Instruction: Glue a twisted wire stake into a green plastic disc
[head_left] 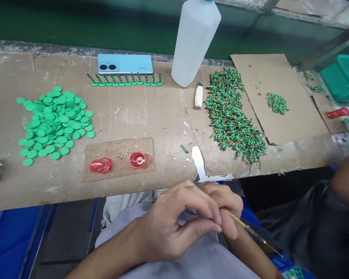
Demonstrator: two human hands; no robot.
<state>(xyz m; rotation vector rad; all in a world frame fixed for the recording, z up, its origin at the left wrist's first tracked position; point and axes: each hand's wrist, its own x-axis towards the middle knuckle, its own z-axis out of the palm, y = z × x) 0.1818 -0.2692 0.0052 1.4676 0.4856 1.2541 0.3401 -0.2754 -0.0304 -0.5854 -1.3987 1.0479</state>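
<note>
There was the right hand [231,209] pinching a thin brush [247,226] tipped toward four o'clock; the left hand [168,228] curled against it, holding what we couldn't tell; little green figures [231,116] lay heaped at one o'clock on the bench [163,124]; green discs [54,120] sat at ten o'clock!

Green discs [54,124], plain flat colour. Phone [125,64] pale blue, black camera rings. Heap of small figures [228,112] green flecked with gold. Two translucent red cups [101,165] [137,159] on speckled brown cork board [119,170]. Bottle [194,46] milky white. Basket [344,79] teal, grid mesh. Thin brush [238,219] pale yellow handle, dark tip. Bench cardboard [139,120] brown, white scuffs.
</note>
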